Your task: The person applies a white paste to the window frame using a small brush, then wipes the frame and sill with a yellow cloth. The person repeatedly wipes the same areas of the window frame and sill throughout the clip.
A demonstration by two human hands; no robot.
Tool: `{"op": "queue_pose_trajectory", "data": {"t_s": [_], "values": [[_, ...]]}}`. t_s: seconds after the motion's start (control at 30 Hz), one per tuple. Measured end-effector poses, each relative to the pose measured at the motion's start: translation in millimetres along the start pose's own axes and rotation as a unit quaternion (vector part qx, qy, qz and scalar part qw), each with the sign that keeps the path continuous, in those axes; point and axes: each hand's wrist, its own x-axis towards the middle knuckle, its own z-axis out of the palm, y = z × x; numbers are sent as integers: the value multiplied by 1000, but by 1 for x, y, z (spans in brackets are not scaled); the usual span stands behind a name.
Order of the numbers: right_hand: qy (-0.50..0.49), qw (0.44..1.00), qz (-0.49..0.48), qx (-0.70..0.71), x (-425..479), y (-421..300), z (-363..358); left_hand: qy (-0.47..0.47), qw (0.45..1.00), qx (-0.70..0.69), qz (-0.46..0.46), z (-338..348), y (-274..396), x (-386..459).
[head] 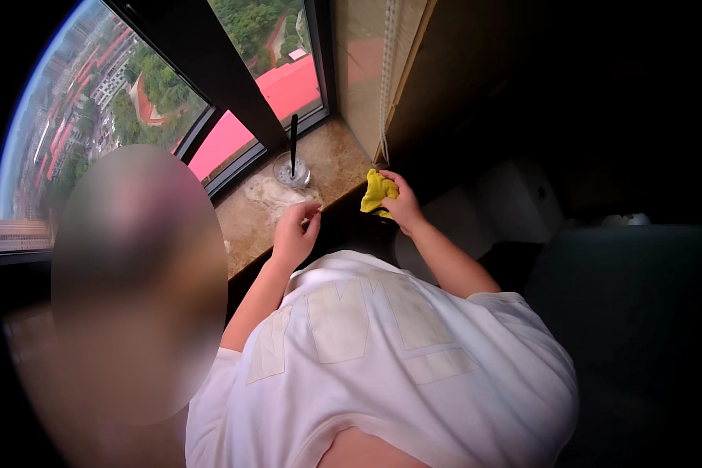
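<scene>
My right hand (403,203) grips a folded yellow cloth (379,192) with a dark edge, just off the front edge of the brown marble windowsill (339,146). My left hand (297,231) is at the sill's edge, fingers loosely curled; whether anything is between its fingertips is hard to see. Beyond it on the sill lies a crumpled whitish thing (275,196), perhaps a wet tissue or a thin plastic film. Behind this stands a clear glass (291,170) with clear contents and a black stick or straw (294,140) upright in it.
Dark-framed windows (263,76) rise behind the sill, with trees and red roofs far below. A white beaded blind cord (388,88) hangs at the right corner. A pale boxy object (518,196) stands in shadow at right. A large blurred patch hides the left side.
</scene>
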Motion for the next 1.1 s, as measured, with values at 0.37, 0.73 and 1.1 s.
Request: {"op": "queue_pose_trajectory", "data": {"t_s": [0.37,0.73,1.1], "values": [[-235,767,247,543,-67,-51,56,-135,881,-379,-249,-9,-8,-31],[-185,865,375,278,-100,-25,162,14,818,-525,-233,-70,-26,-112],[-350,923,159,1,-156,-46,223,19,711,-685,-161,-148,-15,-173]]}}
